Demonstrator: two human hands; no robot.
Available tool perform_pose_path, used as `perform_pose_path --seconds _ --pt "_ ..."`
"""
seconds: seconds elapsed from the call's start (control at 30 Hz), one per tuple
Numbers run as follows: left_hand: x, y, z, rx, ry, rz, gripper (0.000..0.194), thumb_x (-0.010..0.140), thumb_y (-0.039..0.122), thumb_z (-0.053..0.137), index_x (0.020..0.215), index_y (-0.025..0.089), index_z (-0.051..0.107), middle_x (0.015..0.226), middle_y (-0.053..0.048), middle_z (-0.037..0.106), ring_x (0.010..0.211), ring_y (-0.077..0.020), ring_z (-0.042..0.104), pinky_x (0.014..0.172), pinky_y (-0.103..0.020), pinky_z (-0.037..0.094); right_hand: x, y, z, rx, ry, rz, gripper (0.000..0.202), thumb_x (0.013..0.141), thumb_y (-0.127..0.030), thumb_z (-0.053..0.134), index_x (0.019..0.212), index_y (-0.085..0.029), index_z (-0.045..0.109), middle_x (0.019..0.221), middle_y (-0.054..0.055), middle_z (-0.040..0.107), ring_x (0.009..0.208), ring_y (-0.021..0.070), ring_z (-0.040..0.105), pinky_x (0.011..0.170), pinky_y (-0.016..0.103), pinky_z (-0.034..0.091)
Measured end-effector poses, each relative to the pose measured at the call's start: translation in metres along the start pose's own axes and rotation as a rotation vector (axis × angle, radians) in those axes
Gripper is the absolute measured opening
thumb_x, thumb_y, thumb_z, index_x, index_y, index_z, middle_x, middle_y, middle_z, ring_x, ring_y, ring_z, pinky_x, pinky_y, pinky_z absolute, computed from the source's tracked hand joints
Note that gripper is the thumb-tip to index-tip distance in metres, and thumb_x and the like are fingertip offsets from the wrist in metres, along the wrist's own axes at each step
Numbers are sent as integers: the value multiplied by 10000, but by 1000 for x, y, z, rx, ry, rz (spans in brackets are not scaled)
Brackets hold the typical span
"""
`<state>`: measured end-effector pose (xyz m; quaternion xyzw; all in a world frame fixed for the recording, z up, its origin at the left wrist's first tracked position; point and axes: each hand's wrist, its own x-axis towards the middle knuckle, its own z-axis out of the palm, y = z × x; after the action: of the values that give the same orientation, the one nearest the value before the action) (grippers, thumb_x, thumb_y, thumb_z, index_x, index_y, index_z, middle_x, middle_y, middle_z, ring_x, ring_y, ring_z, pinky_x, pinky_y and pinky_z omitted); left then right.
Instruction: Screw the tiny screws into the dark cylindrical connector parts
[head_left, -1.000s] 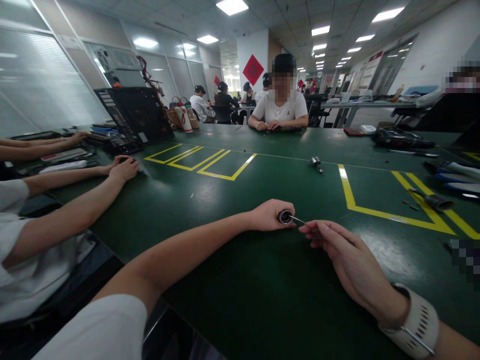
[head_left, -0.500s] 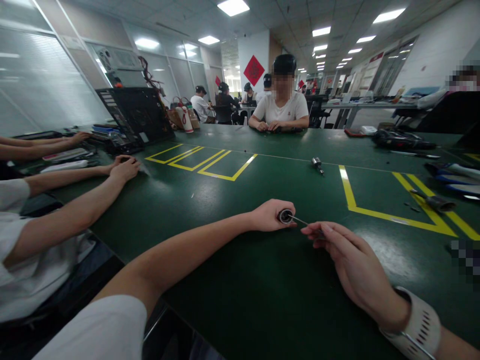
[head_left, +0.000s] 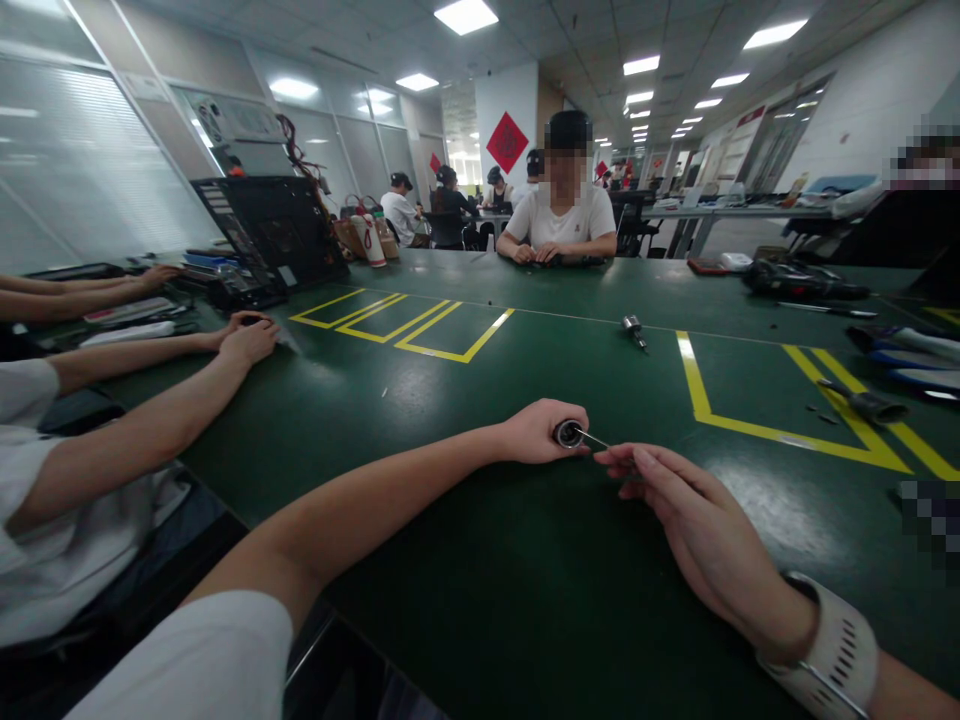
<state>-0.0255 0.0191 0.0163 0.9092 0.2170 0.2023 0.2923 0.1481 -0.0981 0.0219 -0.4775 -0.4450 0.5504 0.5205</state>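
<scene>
My left hand (head_left: pixel 541 430) is wrapped round a dark cylindrical part (head_left: pixel 568 434) with a shiny metal rim, its round open end facing me. A thin metal rod (head_left: pixel 594 438), perhaps a slim screwdriver or tweezers, reaches into that opening. Its other end is pinched in the fingers of my right hand (head_left: pixel 671 490), and those fingers hide its handle. Both hands are just above the green table (head_left: pixel 487 530). What the rod's tip touches inside the part cannot be made out.
Beyond my hands lies a silver and black metal part (head_left: pixel 634 331). To the right, a dark cone-shaped part (head_left: pixel 866 402) rests across yellow tape beside small black bits. A co-worker's hands (head_left: pixel 251 340) work at the left, near a black computer case (head_left: pixel 300 235). Another person sits opposite.
My right hand has shifted slightly left, toward the cylindrical part, and less of the rod shows between the hands. My left hand keeps its hold almost in place.
</scene>
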Motion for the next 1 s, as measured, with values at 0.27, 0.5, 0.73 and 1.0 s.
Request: perform_pose_path --seconds 0.27,0.5,0.73,1.0 --pt "-1 0 2 -60 33 -57 189 745 276 640 738 141 508 694 18 537 641 -88 498 597 -208 380 -1 0 -1 -29 4 -31 290 757 -476 622 869 -225 717 1006 67 674 915 241 555 759 371 405" --pt "-1 0 2 -3 46 -75 200 746 296 646 769 142 521 703 19 535 638 -87 498 583 -202 377 -3 4 -4 -153 -2 -92 288 804 -470 575 893 -231 707 983 55 679 903 227 570 775 368 413" --pt "-1 1 2 133 18 -28 163 766 280 622 800 150 531 729 7 574 686 -108 537 634 -223 392 -4 3 -5 -336 27 -159 329 830 -491 520 932 -230 690 976 52 674 875 219 584 766 363 448" --pt "-1 7 3 276 -33 -34 220 785 366 607 832 173 509 733 7 572 665 -119 528 598 -234 365 -12 -3 4 -583 49 -300 269 829 -433 508 843 -230 683 856 53 671 840 243 606 726 365 457"
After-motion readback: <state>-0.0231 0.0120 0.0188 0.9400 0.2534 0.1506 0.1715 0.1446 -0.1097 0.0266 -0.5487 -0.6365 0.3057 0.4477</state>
